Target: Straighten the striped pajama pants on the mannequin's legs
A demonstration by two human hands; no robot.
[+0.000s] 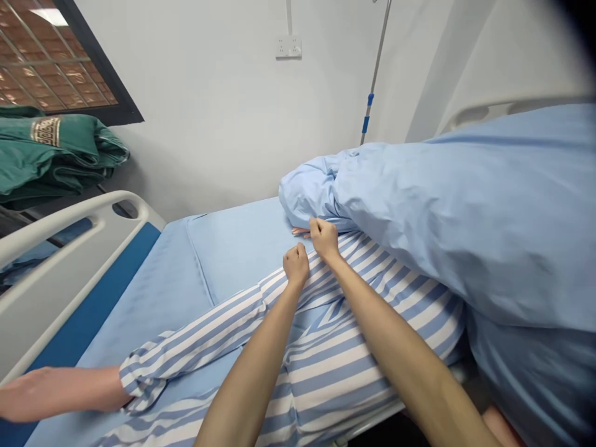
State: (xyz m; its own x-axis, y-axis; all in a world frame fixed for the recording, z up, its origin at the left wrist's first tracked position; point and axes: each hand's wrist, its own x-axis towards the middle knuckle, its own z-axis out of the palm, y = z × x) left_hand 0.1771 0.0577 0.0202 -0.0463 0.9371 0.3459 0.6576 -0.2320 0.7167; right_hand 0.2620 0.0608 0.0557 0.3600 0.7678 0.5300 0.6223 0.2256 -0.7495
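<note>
Striped sleeve (274, 288) under left grip (296, 264), quilt (419, 211) beside

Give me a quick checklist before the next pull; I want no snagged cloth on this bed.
1. Left hand closed on the blue-and-white striped cotton garment: ok.
2. Right hand gripping the garment's hem beside the light blue quilt: ok.
3. Quilt lying off the hem: not ok, it overlaps the edge.
4. Lying figure's bare arm apart from both hands: ok.
5. Fingers under the quilt's edge unpinched: cannot tell.
</note>
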